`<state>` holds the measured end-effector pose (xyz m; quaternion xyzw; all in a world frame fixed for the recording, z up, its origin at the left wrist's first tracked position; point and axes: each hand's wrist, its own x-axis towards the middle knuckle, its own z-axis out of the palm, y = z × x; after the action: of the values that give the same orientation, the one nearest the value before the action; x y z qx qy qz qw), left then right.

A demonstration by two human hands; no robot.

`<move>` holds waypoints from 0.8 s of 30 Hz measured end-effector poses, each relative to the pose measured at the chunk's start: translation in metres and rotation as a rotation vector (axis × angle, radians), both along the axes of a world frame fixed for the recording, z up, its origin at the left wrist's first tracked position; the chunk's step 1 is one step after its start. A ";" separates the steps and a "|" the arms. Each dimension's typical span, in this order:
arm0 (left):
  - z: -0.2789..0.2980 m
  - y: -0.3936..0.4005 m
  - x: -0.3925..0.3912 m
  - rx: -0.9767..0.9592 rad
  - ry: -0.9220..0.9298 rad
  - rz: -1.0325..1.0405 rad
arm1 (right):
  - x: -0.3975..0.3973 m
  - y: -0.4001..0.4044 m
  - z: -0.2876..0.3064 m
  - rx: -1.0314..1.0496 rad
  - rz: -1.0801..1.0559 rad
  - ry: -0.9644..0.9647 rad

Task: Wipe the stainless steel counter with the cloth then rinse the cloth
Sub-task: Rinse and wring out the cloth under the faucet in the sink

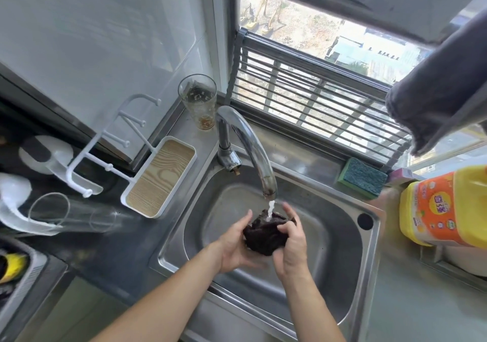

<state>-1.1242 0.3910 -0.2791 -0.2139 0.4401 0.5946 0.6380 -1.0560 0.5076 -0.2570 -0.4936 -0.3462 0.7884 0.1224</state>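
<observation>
A dark, bunched-up cloth (264, 233) is held over the stainless steel sink (350, 283), under the curved chrome tap (247, 146). Water runs from the spout onto the top of the cloth. My left hand (234, 246) cups the cloth from the left and below. My right hand (290, 238) grips it from the right, fingers curled over its top edge. The stainless steel counter (411, 302) lies to the right of the basin.
A white tray with a wood-grain base (160, 178) and a tall glass (198, 101) stand left of the tap. A green-blue sponge (362, 178) lies behind the sink. A yellow bottle (442, 207) stands at right. A grey towel (442, 99) hangs above. A glass jug (71, 212) lies at left.
</observation>
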 end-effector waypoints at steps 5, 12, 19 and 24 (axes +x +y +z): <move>-0.006 0.013 -0.004 -0.160 0.369 0.255 | 0.014 -0.002 -0.006 0.243 0.381 -0.234; 0.004 0.019 0.004 -0.200 0.349 0.181 | -0.001 0.000 -0.013 0.629 0.459 -0.320; -0.002 0.017 -0.003 -0.211 0.349 0.282 | 0.000 -0.003 -0.014 0.529 0.252 -0.322; -0.012 0.035 -0.007 -0.381 0.342 0.414 | 0.016 -0.050 -0.009 0.842 0.447 -0.217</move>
<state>-1.1312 0.4256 -0.2912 -0.3116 0.5913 0.6459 0.3689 -1.0399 0.4577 -0.2658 -0.3940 -0.7432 0.5309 0.1026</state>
